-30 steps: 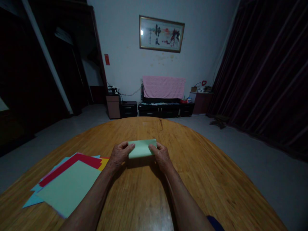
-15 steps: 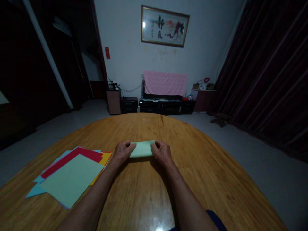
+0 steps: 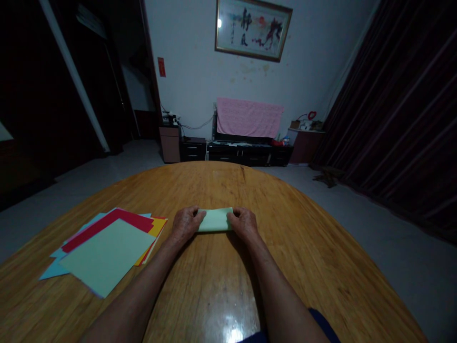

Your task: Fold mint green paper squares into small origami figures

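A folded piece of pale green paper [image 3: 216, 220] spans the gap between my two hands over the middle of the wooden table. My left hand [image 3: 187, 223] is closed on its left end, with the thumb lying on top. On the right end, my right hand [image 3: 244, 223] grips it the same way, thumb over the paper. Fingers beneath the paper are hidden. Off to the left of my left forearm lies a fanned pile of coloured sheets, with a pale green sheet [image 3: 107, 257] uppermost and a red sheet [image 3: 117, 216] partly under it.
The round wooden table [image 3: 285, 267] fills the foreground. Beyond it stand a low black cabinet [image 3: 246, 159] and a screen draped with a pink cloth [image 3: 250, 118]. Dark curtains [image 3: 400, 109] hang at the right.
The view has tilted slightly downward, so the background sits higher. Both hands keep their hold on the folded paper, which looks slightly flatter and lower towards the table.
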Demonstrator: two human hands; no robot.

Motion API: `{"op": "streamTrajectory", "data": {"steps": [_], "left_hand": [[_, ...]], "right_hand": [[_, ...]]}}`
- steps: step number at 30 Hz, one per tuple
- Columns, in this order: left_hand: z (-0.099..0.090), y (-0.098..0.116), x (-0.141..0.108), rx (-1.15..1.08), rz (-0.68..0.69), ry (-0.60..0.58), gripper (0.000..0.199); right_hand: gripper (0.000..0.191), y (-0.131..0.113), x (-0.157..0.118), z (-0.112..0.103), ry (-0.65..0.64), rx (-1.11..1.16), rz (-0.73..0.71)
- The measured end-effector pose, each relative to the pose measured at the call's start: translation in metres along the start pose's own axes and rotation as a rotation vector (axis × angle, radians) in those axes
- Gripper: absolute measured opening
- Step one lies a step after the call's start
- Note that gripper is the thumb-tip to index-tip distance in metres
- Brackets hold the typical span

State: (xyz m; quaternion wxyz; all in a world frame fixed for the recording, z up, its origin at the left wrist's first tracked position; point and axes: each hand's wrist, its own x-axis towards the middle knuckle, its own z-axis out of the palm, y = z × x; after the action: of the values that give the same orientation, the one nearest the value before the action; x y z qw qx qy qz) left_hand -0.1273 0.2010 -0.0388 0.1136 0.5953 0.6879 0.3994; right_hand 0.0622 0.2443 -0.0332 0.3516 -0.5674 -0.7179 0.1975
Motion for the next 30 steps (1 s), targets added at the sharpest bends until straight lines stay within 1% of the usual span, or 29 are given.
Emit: {"op": "streamTrajectory", "data": {"steps": [5,9,14,18,24,30], "left_hand": [[0.0,-0.004,0.001,-0.095,-0.004,0.011,0.026],[0.0,-0.004,0.001,-0.119,-0.008,0.006,0.024],[0.0,0.001,-0.001,0.001,-0.011,-0.005,0.024],[0.0,0.005,-0.003,0.142,-0.015,-0.055,0.024],[-0.002,0.01,-0.006,0.179,0.007,-0.054,0.025],[-0.003,0.01,-0.006,0.234,0.006,-0.069,0.027]], "right_hand": [[0.018,0.0,0.0,-0.002,-0.013,0.069,0.015],[0.018,0.0,0.0,0.0,-0.003,0.025,0.02],[0.018,0.0,-0.002,0.004,0.029,-0.16,-0.035],[0.017,-0.002,-0.005,0.004,0.045,-0.255,-0.043],[0.017,-0.003,-0.004,0.003,0.015,-0.282,-0.012],[0.018,-0.003,-0.004,0.003,-0.001,-0.278,-0.004]]}}
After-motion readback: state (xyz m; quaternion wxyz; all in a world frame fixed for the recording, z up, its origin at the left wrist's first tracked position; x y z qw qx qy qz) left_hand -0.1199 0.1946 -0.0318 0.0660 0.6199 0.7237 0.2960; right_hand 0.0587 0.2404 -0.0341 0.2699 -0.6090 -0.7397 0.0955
